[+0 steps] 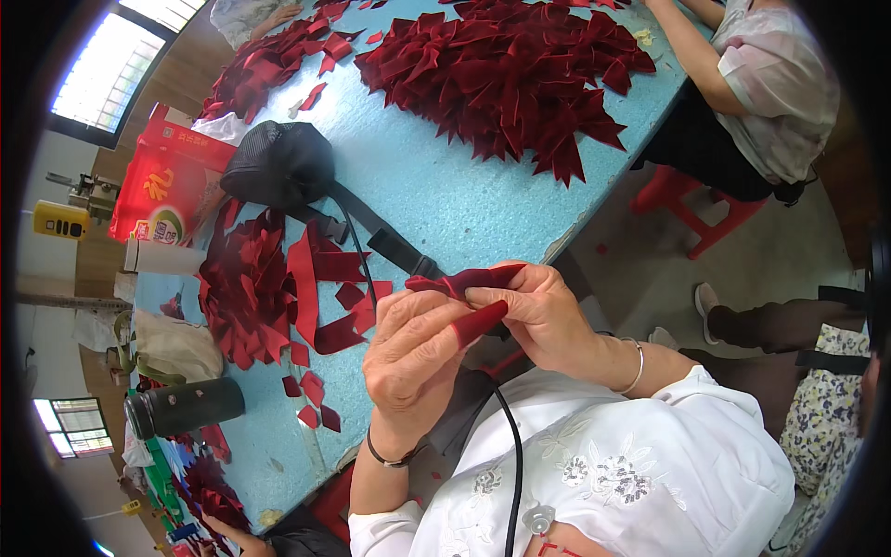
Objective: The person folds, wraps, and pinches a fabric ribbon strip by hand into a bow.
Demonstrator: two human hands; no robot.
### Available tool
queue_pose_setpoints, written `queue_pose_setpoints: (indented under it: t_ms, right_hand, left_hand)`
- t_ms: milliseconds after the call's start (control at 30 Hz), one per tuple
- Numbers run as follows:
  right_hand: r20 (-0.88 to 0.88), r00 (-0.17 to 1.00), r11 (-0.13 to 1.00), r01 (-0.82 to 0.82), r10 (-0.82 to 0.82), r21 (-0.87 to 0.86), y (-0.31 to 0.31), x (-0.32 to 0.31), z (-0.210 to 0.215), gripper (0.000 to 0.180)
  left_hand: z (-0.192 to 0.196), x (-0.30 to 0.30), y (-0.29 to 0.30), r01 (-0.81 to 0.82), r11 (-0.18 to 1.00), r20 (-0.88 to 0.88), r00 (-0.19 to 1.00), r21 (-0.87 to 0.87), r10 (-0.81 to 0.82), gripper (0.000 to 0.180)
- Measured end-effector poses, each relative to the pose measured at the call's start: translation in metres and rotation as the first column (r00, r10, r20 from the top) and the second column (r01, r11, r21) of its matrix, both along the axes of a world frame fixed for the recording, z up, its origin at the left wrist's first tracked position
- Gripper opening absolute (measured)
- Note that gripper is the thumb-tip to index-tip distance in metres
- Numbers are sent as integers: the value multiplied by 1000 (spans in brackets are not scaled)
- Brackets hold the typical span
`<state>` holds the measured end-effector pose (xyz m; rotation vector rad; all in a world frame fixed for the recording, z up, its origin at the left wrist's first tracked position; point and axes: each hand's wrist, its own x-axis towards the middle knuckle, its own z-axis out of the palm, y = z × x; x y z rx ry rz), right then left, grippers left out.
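Note:
In front of my chest, both hands pinch a dark red velvet ribbon (464, 281) that is folded and gathered like a bow. The fingers of my left hand (408, 348) are closed on its left part. Thumb and forefinger of my right hand (548, 320) grip its middle and right side. One pointed red tail (480, 324) sticks out below, between the hands. Left of my hands, a pile of cut red ribbon pieces (246, 292) lies on the blue table (464, 213), with longer strips (306, 283) beside it.
Farther off is a big heap of finished-looking red bows (501, 79). A black pouch with straps (283, 162), a red bag (167, 176) and a dark bottle (186, 407) stand at left. Another person (770, 84) sits at the far right by a red stool (687, 204).

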<state>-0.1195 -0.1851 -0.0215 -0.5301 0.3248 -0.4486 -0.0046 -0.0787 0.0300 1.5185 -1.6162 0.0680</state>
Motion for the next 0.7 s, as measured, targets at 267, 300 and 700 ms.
queue_pose_setpoints:
  t_ms: [267,300,700]
  right_hand:
    - [14,999,998,43,-42,-40,-5,-4,-1,25]
    - [-4,999,998,39,-39,-54,-6,-5,-1,27]
    - [87,996,999,28,-26,-25,-6,-9,1,25]
  left_hand:
    - [1,-5,-8,-70,997,-160,984,44,76,22]
    - [0,-6,-9,-67,997,-158,985,46,74,22]
    - [2,-16,-4,-131,988,-806,575,82,143,22]
